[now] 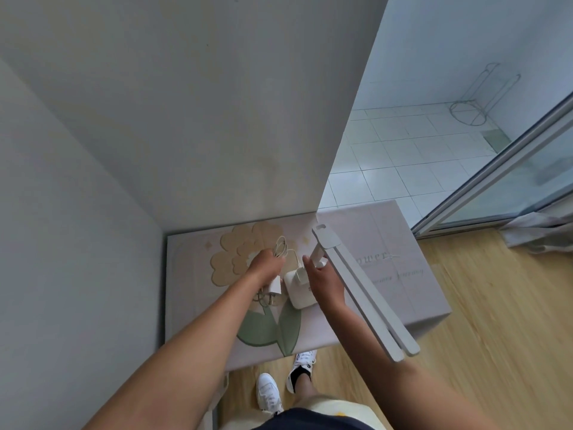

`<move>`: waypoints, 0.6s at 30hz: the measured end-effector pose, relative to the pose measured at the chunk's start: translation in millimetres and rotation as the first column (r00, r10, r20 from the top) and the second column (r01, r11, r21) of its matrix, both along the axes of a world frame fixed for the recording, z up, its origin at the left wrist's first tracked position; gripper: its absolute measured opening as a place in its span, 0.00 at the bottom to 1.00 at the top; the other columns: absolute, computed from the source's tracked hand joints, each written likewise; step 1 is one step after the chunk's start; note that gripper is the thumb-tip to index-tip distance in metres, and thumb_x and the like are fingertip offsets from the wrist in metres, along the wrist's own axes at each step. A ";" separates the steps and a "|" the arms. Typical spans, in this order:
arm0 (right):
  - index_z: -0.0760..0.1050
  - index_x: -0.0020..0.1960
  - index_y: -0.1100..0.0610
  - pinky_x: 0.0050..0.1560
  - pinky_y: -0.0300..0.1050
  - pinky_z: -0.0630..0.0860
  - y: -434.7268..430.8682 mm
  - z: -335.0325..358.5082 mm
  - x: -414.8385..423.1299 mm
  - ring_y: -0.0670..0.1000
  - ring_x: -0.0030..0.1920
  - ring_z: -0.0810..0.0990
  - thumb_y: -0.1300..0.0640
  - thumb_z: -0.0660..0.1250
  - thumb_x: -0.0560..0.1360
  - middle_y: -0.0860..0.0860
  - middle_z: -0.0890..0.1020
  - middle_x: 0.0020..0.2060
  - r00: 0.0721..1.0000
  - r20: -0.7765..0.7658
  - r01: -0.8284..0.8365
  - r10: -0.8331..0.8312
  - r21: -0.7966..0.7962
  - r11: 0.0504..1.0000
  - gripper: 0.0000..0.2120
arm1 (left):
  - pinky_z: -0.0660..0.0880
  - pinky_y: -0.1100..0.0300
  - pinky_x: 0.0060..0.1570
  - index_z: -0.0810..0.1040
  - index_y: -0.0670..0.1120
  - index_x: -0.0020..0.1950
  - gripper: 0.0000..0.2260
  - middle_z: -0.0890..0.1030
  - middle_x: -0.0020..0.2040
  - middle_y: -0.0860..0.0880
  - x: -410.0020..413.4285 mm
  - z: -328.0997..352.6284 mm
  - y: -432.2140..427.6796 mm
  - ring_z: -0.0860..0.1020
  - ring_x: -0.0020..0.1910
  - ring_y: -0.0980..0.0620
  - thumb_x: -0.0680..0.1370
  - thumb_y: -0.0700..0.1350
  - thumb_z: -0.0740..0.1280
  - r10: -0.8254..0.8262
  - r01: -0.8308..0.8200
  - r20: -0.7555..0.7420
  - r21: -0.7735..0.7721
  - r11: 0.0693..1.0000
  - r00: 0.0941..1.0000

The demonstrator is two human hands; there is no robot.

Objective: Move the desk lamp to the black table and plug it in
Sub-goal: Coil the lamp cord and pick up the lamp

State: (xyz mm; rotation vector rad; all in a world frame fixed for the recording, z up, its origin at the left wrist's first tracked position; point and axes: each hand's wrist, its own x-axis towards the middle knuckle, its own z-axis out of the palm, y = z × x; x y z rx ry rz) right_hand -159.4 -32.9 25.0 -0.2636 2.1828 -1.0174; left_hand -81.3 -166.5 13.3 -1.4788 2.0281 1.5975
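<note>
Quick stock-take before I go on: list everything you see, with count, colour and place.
desk lamp: one, white, base on the box top, folded arm slanting toward the camera
cable: one, white, bundled in the left hand
plug adapter: one, white, below the left hand
box: one, pale lilac with a flower print, in the wall corner
wire stand: one, grey, on the tiled floor beyond
shoes: two, white, on the wood floor
left hand: closed on the cable
right hand: around the lamp's stem

My white sneakers (285, 380) stand on the pale wooden floor (496, 321), beside the near edge of a flower-printed cloth-covered box (403, 243).
</note>
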 end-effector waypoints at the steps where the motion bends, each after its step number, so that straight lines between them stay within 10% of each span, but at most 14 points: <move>1: 0.75 0.69 0.61 0.58 0.43 0.75 -4.3 0.9 -2.0 0.57 0.58 0.81 0.42 0.63 0.83 0.58 0.82 0.60 1.000 -0.014 0.000 0.000 -0.014 1.000 0.25 | 0.80 0.52 0.48 0.77 0.43 0.50 0.09 0.81 0.48 0.42 -0.3 1.4 -0.4 0.82 0.48 0.42 0.80 0.49 0.65 -0.056 0.057 0.035 -0.043 0.997 0.998; 4: 0.74 0.63 0.54 0.36 0.22 0.69 -11.8 -1.5 -5.5 0.49 0.46 0.75 0.48 0.61 0.84 0.47 0.77 0.44 1.000 -0.010 -0.022 0.021 -0.039 0.999 0.13 | 0.71 0.57 0.37 0.76 0.43 0.51 0.08 0.81 0.49 0.43 1.2 2.1 -1.5 0.80 0.46 0.44 0.78 0.46 0.67 -0.150 0.158 0.092 -0.088 0.983 0.984; 8: 0.67 0.54 0.53 0.50 0.42 0.66 -14.1 -2.6 -7.1 0.52 0.52 0.74 0.50 0.64 0.84 0.56 0.75 0.50 0.996 -0.075 -0.051 0.051 0.005 0.999 0.09 | 0.73 0.56 0.42 0.76 0.41 0.50 0.07 0.83 0.50 0.39 2.8 2.5 1.7 0.81 0.46 0.42 0.77 0.44 0.66 -0.123 0.131 0.098 -0.072 0.989 0.987; 18: 0.73 0.50 0.60 0.48 0.58 0.81 -6.7 4.5 -17.7 0.60 0.47 0.82 0.48 0.63 0.83 0.60 0.82 0.45 0.953 -0.250 -0.163 0.170 0.049 0.985 0.14 | 0.70 0.58 0.34 0.73 0.46 0.37 0.09 0.78 0.37 0.48 9.4 -1.4 9.1 0.77 0.36 0.47 0.76 0.45 0.68 0.012 -0.005 0.076 -0.097 0.995 0.997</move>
